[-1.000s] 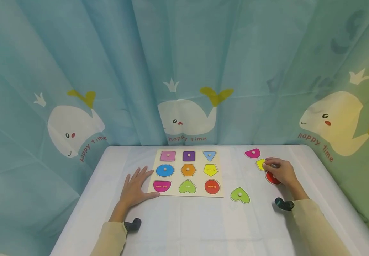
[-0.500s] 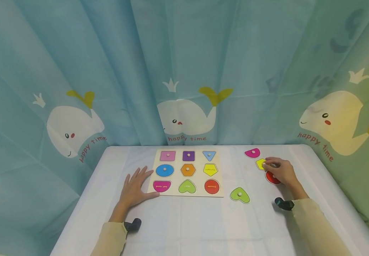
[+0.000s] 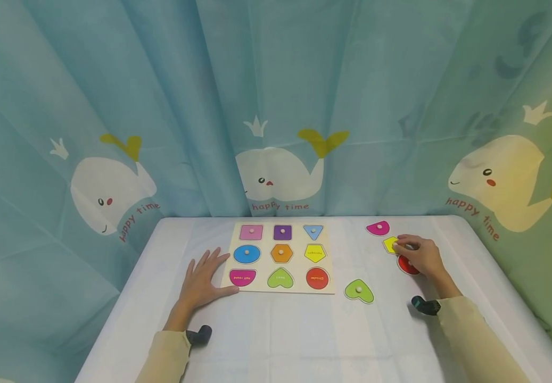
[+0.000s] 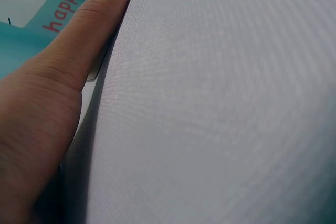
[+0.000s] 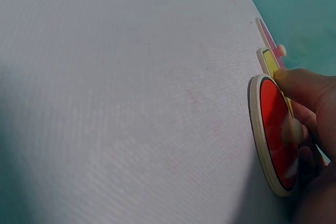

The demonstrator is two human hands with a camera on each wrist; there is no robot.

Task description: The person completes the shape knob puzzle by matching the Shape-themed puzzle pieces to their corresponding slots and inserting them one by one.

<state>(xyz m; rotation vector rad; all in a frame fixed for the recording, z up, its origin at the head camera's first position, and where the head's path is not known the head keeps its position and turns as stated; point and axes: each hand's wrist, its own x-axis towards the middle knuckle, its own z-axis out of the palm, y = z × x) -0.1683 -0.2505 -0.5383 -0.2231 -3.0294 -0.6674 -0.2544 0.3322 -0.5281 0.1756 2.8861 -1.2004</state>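
The right hand (image 3: 421,258) pinches one yellow angular wooden piece (image 3: 388,244), of four loose, toward the far-right corner of the white desk (image 3: 314,335); spread left hand (image 3: 202,282) touches one cream board (image 3: 299,266) bearing five; blue curtain (image 3: 276,80) behind.

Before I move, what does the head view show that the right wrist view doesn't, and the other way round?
Only the head view: the left hand, the puzzle board and the loose green heart.
Only the right wrist view: the knob of the loose red circle, which the right hand hides in the head view.
Both: that hand pinching the yellow piece, with the red circle and magenta half-round nearby.
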